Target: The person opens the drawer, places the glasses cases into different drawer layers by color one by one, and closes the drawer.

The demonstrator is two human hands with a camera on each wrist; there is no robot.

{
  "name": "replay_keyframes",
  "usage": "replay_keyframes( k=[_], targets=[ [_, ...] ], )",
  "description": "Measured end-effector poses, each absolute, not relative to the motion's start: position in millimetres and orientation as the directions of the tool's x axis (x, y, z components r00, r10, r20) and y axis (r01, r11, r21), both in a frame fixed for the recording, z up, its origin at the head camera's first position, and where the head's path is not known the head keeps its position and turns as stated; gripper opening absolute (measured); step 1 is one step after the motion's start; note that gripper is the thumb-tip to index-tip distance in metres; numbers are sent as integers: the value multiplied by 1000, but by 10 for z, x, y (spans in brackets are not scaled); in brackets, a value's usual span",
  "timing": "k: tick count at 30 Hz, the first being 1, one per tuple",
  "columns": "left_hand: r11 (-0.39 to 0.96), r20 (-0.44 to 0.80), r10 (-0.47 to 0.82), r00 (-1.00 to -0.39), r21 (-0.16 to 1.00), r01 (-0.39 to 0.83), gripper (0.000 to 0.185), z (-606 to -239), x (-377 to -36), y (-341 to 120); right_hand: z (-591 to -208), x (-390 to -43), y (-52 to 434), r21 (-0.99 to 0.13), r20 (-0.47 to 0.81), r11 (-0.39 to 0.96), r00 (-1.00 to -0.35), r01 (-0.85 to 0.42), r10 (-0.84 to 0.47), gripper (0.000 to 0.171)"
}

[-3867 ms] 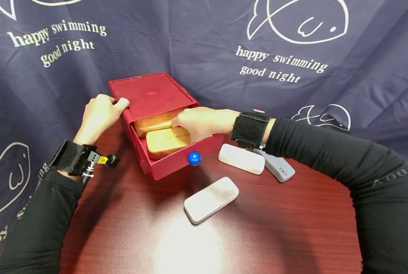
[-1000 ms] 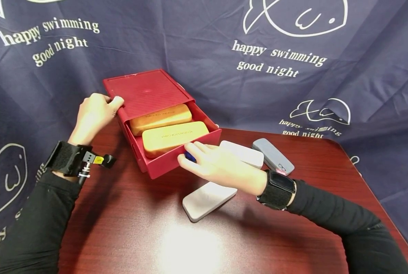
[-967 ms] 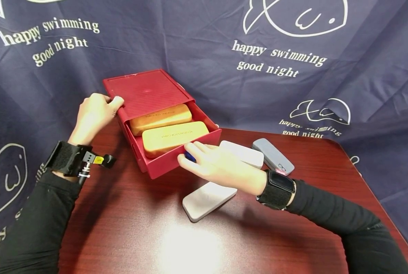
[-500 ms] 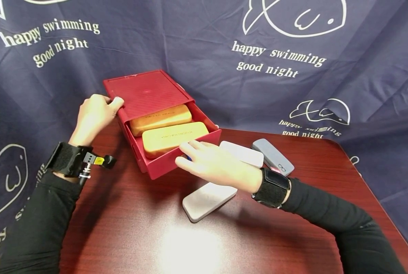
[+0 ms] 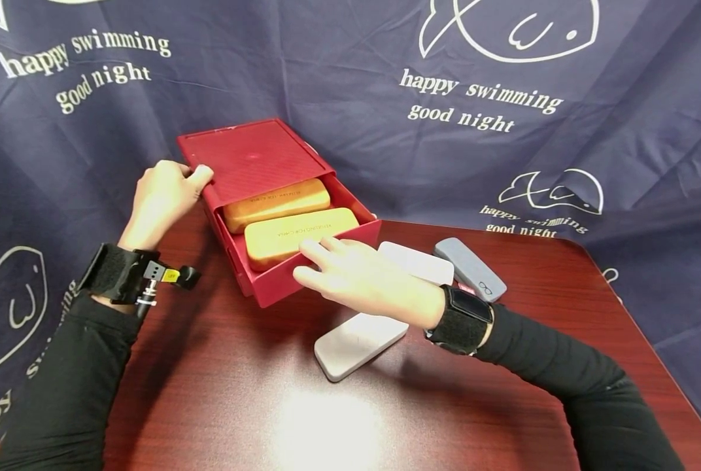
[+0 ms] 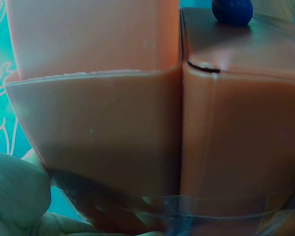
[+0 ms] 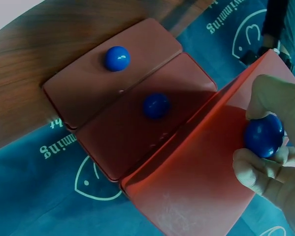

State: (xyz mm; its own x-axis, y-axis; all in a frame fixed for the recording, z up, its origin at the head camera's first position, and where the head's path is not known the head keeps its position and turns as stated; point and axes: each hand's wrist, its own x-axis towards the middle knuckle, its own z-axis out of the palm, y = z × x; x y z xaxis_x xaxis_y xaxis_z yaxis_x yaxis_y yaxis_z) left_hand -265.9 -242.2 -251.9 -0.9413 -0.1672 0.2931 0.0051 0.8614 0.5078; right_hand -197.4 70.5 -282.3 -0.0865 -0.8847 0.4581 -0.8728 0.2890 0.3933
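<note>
Red drawer (image 5: 286, 280) stood partly out of the cabinet (image 5: 256, 157), yellow cases (image 5: 291, 233) inside; right hand (image 5: 362, 278) pinched the drawer's knob (image 7: 265, 138), left hand (image 5: 163, 199) gripped the cabinet's left side; sliding the drawer seemed the step, the next move wanting steady bracing

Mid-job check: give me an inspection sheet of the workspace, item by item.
Surface: reddish-brown table, with glare toward its near side.
Job's things: red drawer unit, top drawer open; front yellow case and rear yellow case inside; middle drawer and bottom drawer look closed.
Clutter: near white case and far white case, both partly hidden by the right hand; grey case with a glasses mark.
Hands: left hand grips the unit's upper left edge; right hand holds the open drawer's blue knob.
Cables: short lead-like piece at the left wrist; otherwise nothing seen.
Surroundings: dark blue cloth with white fish and lettering.
</note>
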Motion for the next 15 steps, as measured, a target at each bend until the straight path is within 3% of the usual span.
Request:
replay_keyframes(
  k=[15],
  targets=[
    [860, 290, -169, -942, 511, 3, 48, -2510, -2659, -2415, -2678, -2013, 563, 308, 364, 383, -265, -871, -893, 12]
  ],
)
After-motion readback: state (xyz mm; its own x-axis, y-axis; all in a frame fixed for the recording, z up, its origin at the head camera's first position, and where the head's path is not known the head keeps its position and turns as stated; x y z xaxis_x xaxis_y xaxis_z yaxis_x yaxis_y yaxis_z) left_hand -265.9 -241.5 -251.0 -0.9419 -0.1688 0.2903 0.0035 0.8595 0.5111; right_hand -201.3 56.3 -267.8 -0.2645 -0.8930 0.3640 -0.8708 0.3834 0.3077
